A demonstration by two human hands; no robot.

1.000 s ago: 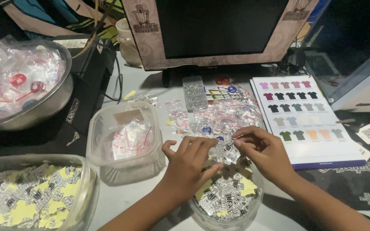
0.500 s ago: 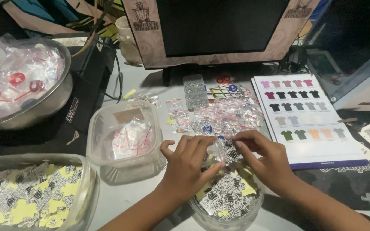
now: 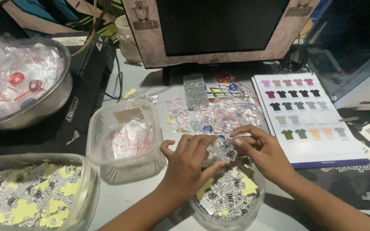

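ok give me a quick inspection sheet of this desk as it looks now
surface: pale desk, crowded.
job's things: small sticker pinched between both hands over a round tub of stickers.
clutter: square tub holding little bags; loose bags; metal bowl of bagged items; second sticker tub; shirt colour chart.
grippers: left hand and right hand both on the sticker.
cables: black lead behind the square tub.
surroundings: dark monitor.
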